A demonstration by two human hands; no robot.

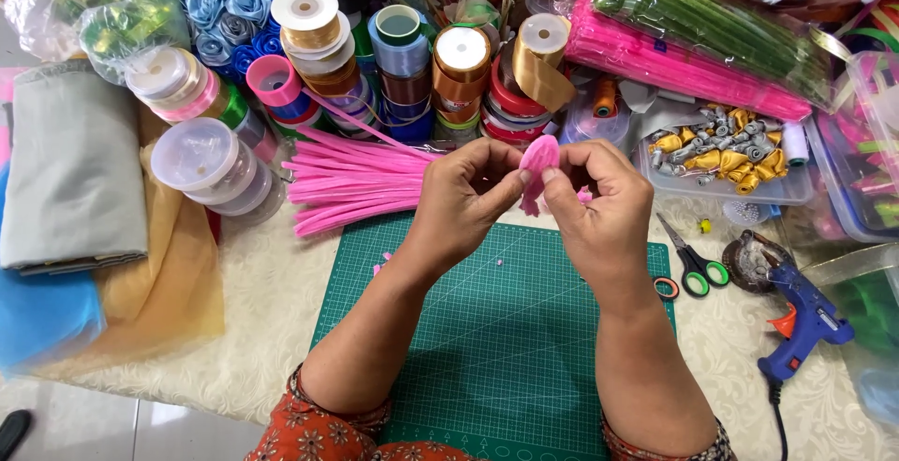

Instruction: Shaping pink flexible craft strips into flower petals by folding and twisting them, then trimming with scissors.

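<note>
A small pink petal-shaped piece (pixel 539 160) is being held up between the two hands, above the far edge of the green cutting mat (pixel 496 349). The left hand (pixel 465 197) is being kept nearly closed: its thumb and forefinger are being pressed together on the left edge of the pink piece, and the other fingers are being curled in toward the palm. The right hand (pixel 596 201) is being kept in a narrow pinch as well, with thumb and forefinger being closed on the lower right part of the same piece; the remaining fingers are being folded loosely. A little more pink material is being seen below and between the hands, but it is perhaps part of the same piece, because the fingers are hiding it. Both forearms are being rested over the mat, and some tiny pink scraps are being left on its surface. A bundle of pink chenille stems (pixel 351 180) is being kept just beyond the mat, to the left of the hands. Many ribbon spools (pixel 412 58) are being stacked behind it. Scissors with green handles (pixel 691 260) are being left near the right hand, at the right edge of the mat, and a blue glue gun (pixel 803 316) is being left further right, well apart from the hands. Folded cloths (pixel 70 166) are being piled at the far left.
</note>
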